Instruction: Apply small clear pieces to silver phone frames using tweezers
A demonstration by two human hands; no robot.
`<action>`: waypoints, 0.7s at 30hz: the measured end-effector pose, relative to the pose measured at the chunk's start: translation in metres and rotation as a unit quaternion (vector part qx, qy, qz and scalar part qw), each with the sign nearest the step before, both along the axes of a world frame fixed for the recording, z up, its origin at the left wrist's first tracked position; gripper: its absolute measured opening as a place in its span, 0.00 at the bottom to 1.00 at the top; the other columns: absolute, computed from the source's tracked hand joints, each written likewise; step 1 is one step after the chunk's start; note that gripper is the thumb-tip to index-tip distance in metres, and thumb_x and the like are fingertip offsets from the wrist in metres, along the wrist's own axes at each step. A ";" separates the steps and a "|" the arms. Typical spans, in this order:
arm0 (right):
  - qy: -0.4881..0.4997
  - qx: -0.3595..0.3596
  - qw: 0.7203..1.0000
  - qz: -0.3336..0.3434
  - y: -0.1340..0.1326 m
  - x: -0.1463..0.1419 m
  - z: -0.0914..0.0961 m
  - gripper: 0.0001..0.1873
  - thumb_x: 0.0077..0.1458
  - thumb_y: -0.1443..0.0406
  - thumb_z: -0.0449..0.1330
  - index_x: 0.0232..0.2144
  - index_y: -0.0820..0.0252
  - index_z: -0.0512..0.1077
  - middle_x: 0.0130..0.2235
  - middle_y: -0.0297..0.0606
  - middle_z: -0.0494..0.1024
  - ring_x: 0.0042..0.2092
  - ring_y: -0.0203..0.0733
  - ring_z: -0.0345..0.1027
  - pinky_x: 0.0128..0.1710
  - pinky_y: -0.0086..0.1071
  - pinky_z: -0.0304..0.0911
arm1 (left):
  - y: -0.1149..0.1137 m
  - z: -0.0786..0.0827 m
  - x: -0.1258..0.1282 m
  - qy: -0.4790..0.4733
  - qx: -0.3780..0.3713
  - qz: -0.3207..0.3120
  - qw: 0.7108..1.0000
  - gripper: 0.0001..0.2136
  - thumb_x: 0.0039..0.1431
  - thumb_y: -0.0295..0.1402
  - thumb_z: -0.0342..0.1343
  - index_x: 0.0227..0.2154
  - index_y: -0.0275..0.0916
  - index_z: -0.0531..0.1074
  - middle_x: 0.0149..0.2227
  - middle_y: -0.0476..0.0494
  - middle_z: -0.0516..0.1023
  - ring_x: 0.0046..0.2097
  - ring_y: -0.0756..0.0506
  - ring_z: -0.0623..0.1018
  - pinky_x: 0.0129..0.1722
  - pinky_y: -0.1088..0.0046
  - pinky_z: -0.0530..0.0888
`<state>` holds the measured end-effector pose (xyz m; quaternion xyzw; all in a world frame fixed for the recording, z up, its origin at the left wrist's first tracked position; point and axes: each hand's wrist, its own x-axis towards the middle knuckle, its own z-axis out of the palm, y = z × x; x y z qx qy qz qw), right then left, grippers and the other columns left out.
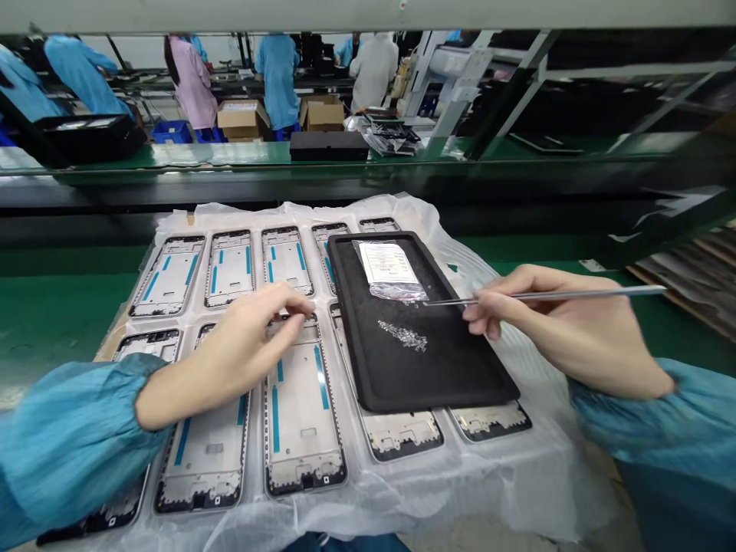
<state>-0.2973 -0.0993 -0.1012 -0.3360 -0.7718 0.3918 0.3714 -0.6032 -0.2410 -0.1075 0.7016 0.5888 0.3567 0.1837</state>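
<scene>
My left hand hangs with thumb and fingertips pinched together at the top edge of a metal phone mid-frame; anything tiny between them is hidden. My right hand is shut on slim steel tweezers, whose tips reach over a black rubber tray beside a labelled plastic bag. A small heap of tiny silvery parts lies on the tray. Several more mid-frames with blue strips lie in rows, some partly under the tray and my left arm.
A crumpled clear plastic sheet lies under the frames on a green workbench. A dark rail runs across beyond it. Farther off, co-workers in smocks stand among cardboard boxes and blue crates.
</scene>
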 end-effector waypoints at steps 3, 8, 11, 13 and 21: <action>0.038 0.054 0.998 0.020 -0.026 -0.013 0.013 0.13 0.61 0.58 0.71 0.27 0.55 0.79 0.29 0.38 0.81 0.27 0.39 0.76 0.23 0.28 0.73 | 0.001 0.009 0.016 -0.223 -0.132 -0.039 0.965 0.08 0.67 0.34 0.58 0.42 0.36 0.78 0.41 0.42 0.83 0.41 0.47 0.80 0.40 0.69 0.76; -0.011 0.125 0.984 0.130 -0.038 -0.037 0.025 0.13 0.63 0.57 0.70 0.27 0.50 0.80 0.28 0.33 0.81 0.29 0.38 0.78 0.27 0.25 0.74 | 0.005 0.010 0.026 -0.431 -0.266 -0.142 0.850 0.11 0.61 0.35 0.68 0.44 0.35 0.80 0.40 0.43 0.85 0.37 0.51 0.80 0.37 0.74 0.75; -0.018 0.162 0.967 0.195 -0.032 -0.050 0.029 0.10 0.63 0.61 0.69 0.28 0.50 0.80 0.28 0.31 0.81 0.29 0.38 0.79 0.27 0.23 0.74 | 0.006 0.005 0.025 -0.458 -0.273 -0.150 0.833 0.15 0.56 0.39 0.73 0.40 0.35 0.82 0.36 0.45 0.84 0.34 0.52 0.78 0.35 0.75 0.74; -0.010 0.162 0.963 0.215 -0.031 -0.057 0.029 0.10 0.64 0.61 0.69 0.29 0.50 0.79 0.28 0.28 0.81 0.28 0.37 0.78 0.26 0.22 0.74 | 0.006 0.001 0.023 -0.471 -0.276 -0.143 0.826 0.16 0.52 0.42 0.75 0.36 0.35 0.82 0.32 0.47 0.82 0.32 0.53 0.78 0.34 0.76 0.73; -0.017 0.202 0.960 0.193 -0.039 -0.069 0.031 0.15 0.63 0.51 0.69 0.29 0.50 0.78 0.29 0.27 0.82 0.26 0.36 0.78 0.26 0.22 0.74 | 0.005 -0.005 0.016 -0.471 -0.296 -0.097 0.825 0.22 0.46 0.48 0.77 0.31 0.33 0.80 0.29 0.48 0.81 0.28 0.53 0.78 0.28 0.77 0.72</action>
